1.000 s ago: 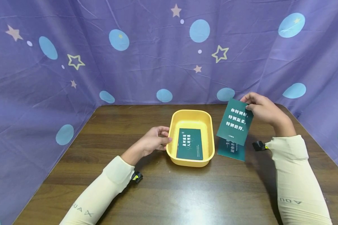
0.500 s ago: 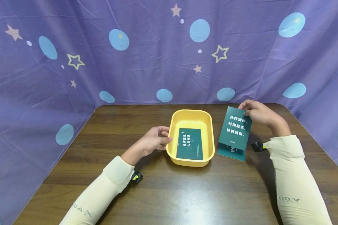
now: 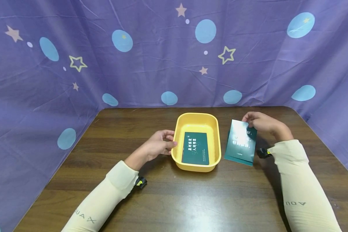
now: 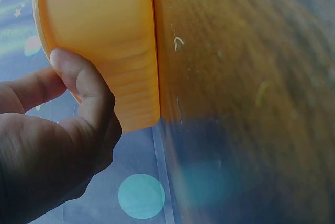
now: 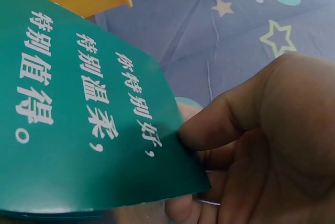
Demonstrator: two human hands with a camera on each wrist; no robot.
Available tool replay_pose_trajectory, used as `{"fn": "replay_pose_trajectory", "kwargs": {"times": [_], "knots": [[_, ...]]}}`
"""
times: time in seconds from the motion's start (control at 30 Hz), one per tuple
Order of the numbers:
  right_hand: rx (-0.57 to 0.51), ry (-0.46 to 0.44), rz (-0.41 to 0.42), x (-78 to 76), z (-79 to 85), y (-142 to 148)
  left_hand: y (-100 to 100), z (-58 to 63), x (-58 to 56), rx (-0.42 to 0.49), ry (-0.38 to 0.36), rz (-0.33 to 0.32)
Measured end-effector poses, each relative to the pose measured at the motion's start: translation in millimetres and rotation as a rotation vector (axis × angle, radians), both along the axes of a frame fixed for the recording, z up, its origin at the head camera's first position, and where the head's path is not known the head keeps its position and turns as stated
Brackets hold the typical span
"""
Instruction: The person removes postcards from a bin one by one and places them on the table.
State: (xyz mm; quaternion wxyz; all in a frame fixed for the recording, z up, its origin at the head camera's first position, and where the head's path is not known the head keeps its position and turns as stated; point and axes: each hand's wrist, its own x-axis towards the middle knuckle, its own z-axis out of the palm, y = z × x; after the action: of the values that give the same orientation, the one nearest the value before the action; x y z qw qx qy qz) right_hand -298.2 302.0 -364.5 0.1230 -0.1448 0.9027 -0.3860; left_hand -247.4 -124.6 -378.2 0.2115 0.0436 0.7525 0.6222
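Note:
A yellow rectangular tray (image 3: 198,120) stands mid-table with a dark green card (image 3: 195,148) lying flat inside it. My left hand (image 3: 159,145) pinches the tray's left wall at the rim, thumb on one side and fingers on the other, as the left wrist view shows too. To the right of the tray, my right hand (image 3: 262,122) pinches the upper right corner of a green card with white writing (image 3: 241,141). In the right wrist view this card (image 5: 78,103) bends slightly near the thumb. Beneath it lies another green card (image 3: 237,160), mostly hidden, its lower and left edges showing.
The brown wooden table (image 3: 162,199) reflects a bright light near the front. A purple curtain (image 3: 150,64) with stars and blue dots hangs behind and along both sides. Black wrist camera mounts (image 3: 141,182) sit at the cuffs.
My right hand has lowered the pinched card toward me and down over the other card, which is now mostly covered. The left hand and the tray have stayed in place.

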Motion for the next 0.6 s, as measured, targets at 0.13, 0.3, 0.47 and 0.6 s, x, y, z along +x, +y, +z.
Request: {"fn": "replay_pose_trajectory", "kwargs": {"times": [0.13, 0.3, 0.47, 0.6], "knots": [[0.012, -0.051, 0.006, 0.0, -4.4, 0.5, -0.3, -0.4, 0.4, 0.003, 0.000, -0.001], [0.022, -0.110, 0.045, 0.6, -8.1, -1.4, -0.9, -1.2, 0.1, 0.004, 0.001, -0.003], [0.042, -0.118, 0.082, -1.2, -11.0, -4.9, -1.4, -2.1, -0.1, 0.004, 0.005, -0.006], [0.067, -0.094, 0.105, -2.9, -12.7, -5.8, -1.0, -1.5, 0.2, 0.003, 0.004, -0.009]]}}
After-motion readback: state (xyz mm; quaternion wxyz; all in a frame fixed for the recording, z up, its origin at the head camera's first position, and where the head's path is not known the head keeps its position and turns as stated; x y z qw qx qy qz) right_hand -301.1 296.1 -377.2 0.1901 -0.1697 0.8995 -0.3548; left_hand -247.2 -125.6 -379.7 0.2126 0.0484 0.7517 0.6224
